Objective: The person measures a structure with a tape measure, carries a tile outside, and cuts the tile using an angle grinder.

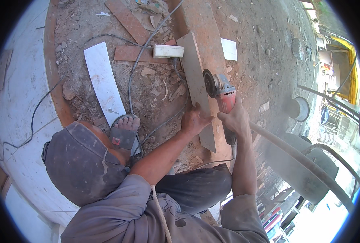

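My left hand (194,122) is closed on the left edge of a long beige tile strip (195,69), with the thumb across its face. The strip lies lengthwise on a dusty brown ledge (212,40). My right hand (237,116) grips the body of a red and grey angle grinder (227,99). The grinder's dark disc (209,83) stands at the strip's right edge; whether it touches the tile I cannot tell. A power cord runs from the grinder's rear end.
A white socket box (168,51) with grey cables sits left of the strip. A white tile strip (103,77) lies by my sandalled foot (125,127). Reddish tile pieces (127,20) and rubble cover the ground. To the right are a thick hose (301,158) and a round metal container (301,108).
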### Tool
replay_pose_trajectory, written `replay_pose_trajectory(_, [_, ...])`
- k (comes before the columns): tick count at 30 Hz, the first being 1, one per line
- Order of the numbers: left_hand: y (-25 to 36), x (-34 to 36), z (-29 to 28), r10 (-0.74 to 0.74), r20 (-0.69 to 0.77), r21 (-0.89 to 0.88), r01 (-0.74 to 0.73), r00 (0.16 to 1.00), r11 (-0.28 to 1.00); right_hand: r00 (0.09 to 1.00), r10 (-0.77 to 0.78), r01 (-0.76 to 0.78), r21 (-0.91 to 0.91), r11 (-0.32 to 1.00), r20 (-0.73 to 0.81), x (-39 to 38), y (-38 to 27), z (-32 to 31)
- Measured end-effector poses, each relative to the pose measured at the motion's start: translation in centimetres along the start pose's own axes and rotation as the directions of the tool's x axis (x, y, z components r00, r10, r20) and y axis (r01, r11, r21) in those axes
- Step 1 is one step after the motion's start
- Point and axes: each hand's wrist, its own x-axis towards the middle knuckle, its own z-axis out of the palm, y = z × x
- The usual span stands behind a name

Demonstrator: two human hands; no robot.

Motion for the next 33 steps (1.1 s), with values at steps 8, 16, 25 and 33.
replay_pose_trajectory(8, [-0.8,-0.2,0.5,0.027,-0.05,0.029,-0.025,0.998,0.999,1.0,0.011,-0.011,-0.01,1.0,0.011,0.3,0.1,0.3])
replay_pose_trajectory(16, [-0.9,-0.2,0.6,0.011,-0.074,0.023,-0.01,0.997,1.0,1.0,0.014,-0.014,-0.004,1.0,0.002,0.1,-0.4,0.2])
replay_pose_trajectory(25, [0.5,-0.3,-0.5,0.001,-0.021,-0.026,-0.002,1.0,1.0,1.0,0.027,-0.027,-0.011,1.0,0.003,0.4,-0.2,0.4])
replay_pose_trajectory(33, [-0.6,-0.3,0.4,0.069,-0.095,-0.059,-0.075,0.993,0.995,1.0,-0.001,0.001,-0.011,1.0,-0.005,0.3,-0.6,0.2])
